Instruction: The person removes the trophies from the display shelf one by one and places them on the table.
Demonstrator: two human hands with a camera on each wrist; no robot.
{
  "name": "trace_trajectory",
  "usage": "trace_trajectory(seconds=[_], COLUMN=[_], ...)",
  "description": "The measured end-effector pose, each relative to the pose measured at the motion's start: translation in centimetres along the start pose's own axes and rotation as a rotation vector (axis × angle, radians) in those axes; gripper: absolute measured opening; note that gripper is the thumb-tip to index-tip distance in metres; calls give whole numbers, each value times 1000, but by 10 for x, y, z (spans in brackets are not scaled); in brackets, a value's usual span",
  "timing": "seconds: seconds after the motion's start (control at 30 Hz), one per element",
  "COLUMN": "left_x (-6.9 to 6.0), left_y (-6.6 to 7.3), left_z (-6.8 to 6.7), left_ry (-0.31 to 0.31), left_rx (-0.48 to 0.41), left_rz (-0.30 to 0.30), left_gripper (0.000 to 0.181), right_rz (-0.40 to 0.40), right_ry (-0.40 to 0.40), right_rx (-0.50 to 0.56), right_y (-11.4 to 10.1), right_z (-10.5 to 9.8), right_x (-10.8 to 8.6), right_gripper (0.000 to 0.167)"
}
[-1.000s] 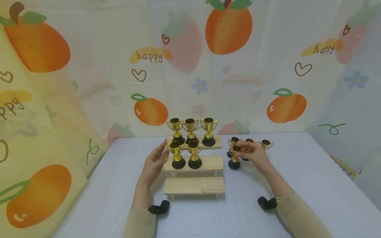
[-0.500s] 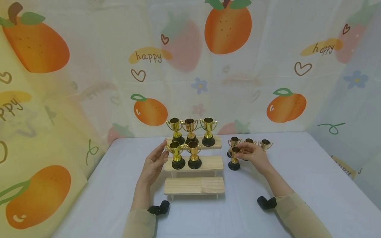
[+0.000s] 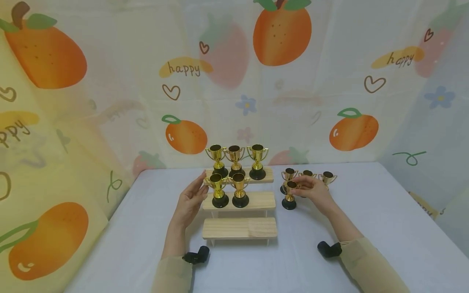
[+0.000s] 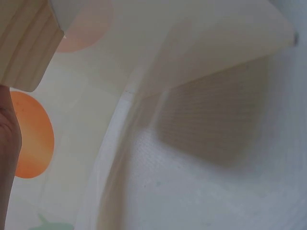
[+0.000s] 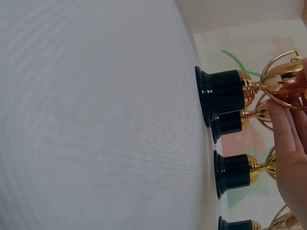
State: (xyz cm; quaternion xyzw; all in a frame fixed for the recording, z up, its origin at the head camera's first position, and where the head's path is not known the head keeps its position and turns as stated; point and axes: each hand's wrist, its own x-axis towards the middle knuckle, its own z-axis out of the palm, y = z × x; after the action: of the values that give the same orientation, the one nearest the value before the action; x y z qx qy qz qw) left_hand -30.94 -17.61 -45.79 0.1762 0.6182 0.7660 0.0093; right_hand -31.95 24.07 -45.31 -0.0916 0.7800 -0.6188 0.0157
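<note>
At the right of the wooden display stand [image 3: 239, 228], my right hand [image 3: 313, 191] pinches the cup of a small gold trophy [image 3: 289, 200] with a black base. The right wrist view shows this trophy [image 5: 225, 93] upright at the cloth; whether its base touches is hard to tell. Behind it stand several similar trophies [image 3: 327, 176], partly hidden by the hand. My left hand [image 3: 188, 201] lies along the stand's left side, fingers extended near the shelf ends. Three trophies [image 3: 257, 162] stand on the top shelf, and two trophies [image 3: 240, 191] on the middle one.
A white cloth [image 3: 139, 228] covers the table. Bare wood shows on the lowest shelf [image 3: 227, 228] and on the right part of the middle shelf [image 3: 261, 201]. Behind hangs a fruit-printed curtain [image 3: 300, 89]. Each wrist wears a black camera [image 3: 329, 249].
</note>
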Motion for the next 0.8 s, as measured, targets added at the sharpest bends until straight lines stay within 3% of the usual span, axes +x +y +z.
trace_trajectory(seconds=[0.53,0.8], left_x=[0,0], left_y=[-1,-1], left_z=[0,-1], left_ry=[-8,-12], left_rx=[-17,-20], left_rz=[19,24], left_gripper=[67,67], right_rz=[-8,-110], right_ry=[-3,-5], right_rx=[-15,50], right_y=[-2,-5], right_z=[-3,-6], right_x=[0,-1], right_gripper=[56,50])
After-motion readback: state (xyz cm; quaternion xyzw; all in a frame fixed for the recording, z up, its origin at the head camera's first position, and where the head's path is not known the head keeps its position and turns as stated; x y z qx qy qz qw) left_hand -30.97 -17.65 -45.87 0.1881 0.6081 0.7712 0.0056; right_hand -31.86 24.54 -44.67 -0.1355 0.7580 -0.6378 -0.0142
